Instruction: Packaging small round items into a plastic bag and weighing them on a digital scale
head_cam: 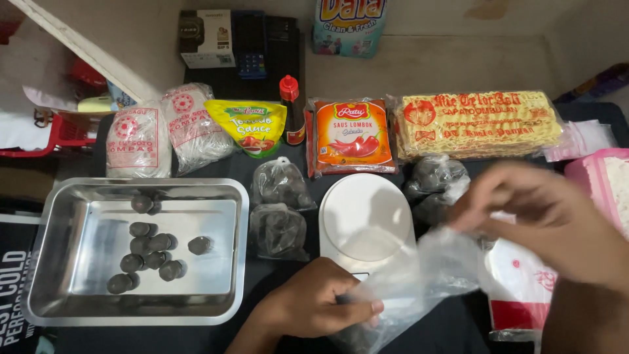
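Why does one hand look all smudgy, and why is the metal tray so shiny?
In the head view, the right hand is smeared by motion blur, while the left hand gripping the clear plastic bag looks sharp; the steel tray shows bright glare from overhead light, and the dark balls mirror faintly on its floor.

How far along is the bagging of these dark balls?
Partly done: about four filled bags lie beside the white scale. In hand: the left hand and right hand hold a clear plastic bag. Left: roughly ten balls in the steel tray.
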